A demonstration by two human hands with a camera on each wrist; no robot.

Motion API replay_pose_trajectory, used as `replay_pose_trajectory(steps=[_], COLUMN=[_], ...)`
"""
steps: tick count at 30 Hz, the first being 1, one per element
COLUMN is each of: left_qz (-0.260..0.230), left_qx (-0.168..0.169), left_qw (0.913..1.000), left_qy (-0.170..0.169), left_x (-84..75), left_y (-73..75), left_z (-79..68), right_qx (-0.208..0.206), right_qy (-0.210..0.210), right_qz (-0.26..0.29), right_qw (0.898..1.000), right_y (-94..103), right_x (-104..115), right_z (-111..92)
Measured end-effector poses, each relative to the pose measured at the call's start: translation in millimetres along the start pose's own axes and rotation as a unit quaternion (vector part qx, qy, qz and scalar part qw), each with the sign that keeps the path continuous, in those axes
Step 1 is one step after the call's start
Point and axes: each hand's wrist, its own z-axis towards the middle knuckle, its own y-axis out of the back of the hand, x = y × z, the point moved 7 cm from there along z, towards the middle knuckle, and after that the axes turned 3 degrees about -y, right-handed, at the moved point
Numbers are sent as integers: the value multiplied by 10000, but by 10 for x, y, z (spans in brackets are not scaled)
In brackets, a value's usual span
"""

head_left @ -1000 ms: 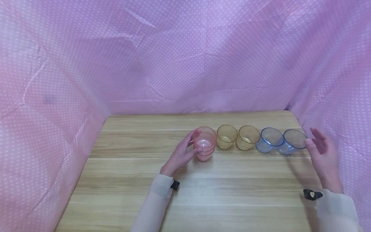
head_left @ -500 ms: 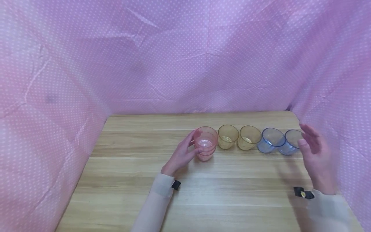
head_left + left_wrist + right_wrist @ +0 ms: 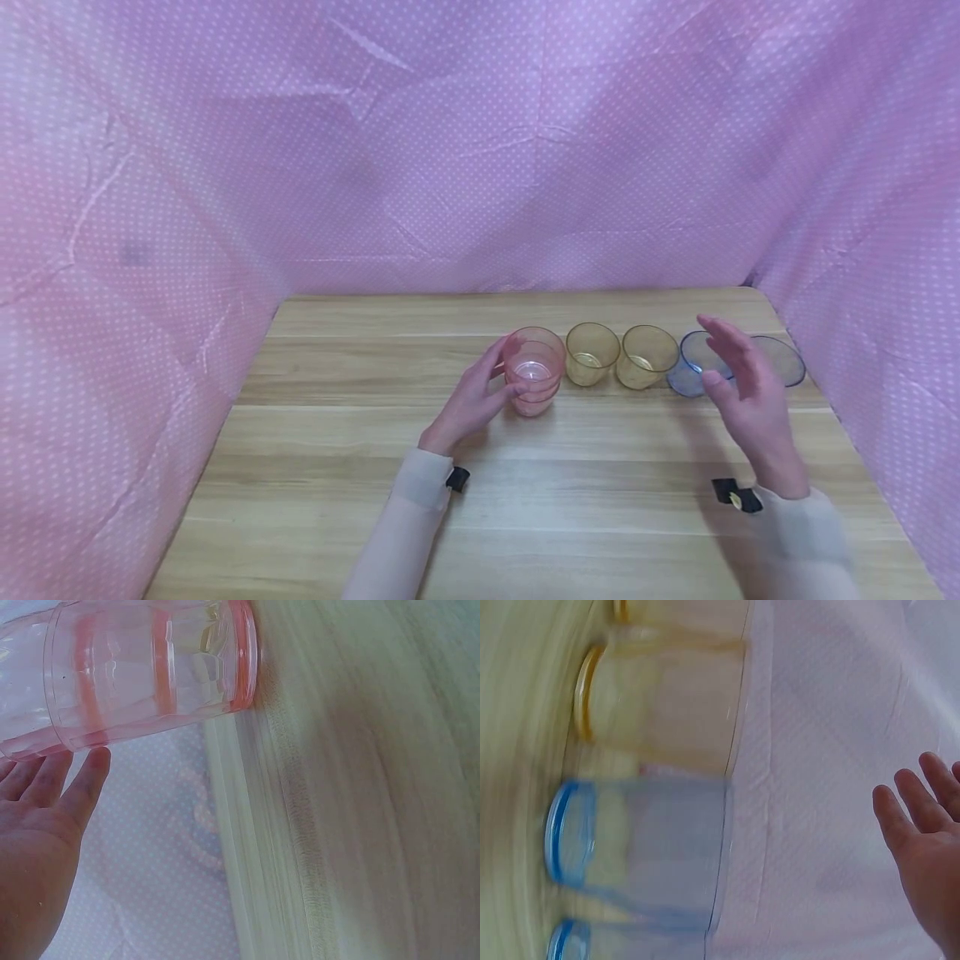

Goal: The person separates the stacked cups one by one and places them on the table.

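In the head view a stack of clear pink cups [image 3: 534,367] stands upright on the table. My left hand [image 3: 472,396] holds its left side, the thumb in front and the fingers behind; fingertips touch the wall in the left wrist view. Two yellow cups, the left one [image 3: 592,354] and the right one [image 3: 647,358], stand just right of the stack. Beyond them are two blue cups, the nearer [image 3: 684,375] and the farther [image 3: 783,358]. My right hand [image 3: 753,408] is raised in front of the blue cups, fingers spread, holding nothing, and partly hides both.
The cups form a row near the back of the wooden table [image 3: 585,508]. Pink dotted cloth [image 3: 450,167] hangs behind the table and along both sides. Each sleeve cuff carries a black strap.
My right hand has moved left, from beside the rightmost blue cup to in front of the blue cups. My left hand stays on the pink stack, and the cups have not moved.
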Motion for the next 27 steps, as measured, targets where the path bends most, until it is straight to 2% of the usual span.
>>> replay_pose_trajectory(steps=[5,10,14,27], left_qz=[-33,-47,-68,-151], left_qx=[-2,11,6,-48], left_qw=[10000,10000,10000,9998], left_qy=[37,14,48,97], left_x=[-7,-7,1,-5], left_y=[1,1,6,3], left_z=[-7,-9,-12,-13], right_qx=[361,801,1080,1778], right_qy=[94,369,414,-391], right_qz=[-313,-564,-726,-1495], right_qw=[9988,9945,9906,9719], right_y=[-255,-523,-710,-1124], right_x=[14,9,-7,-131], right_z=[9,28,37,96])
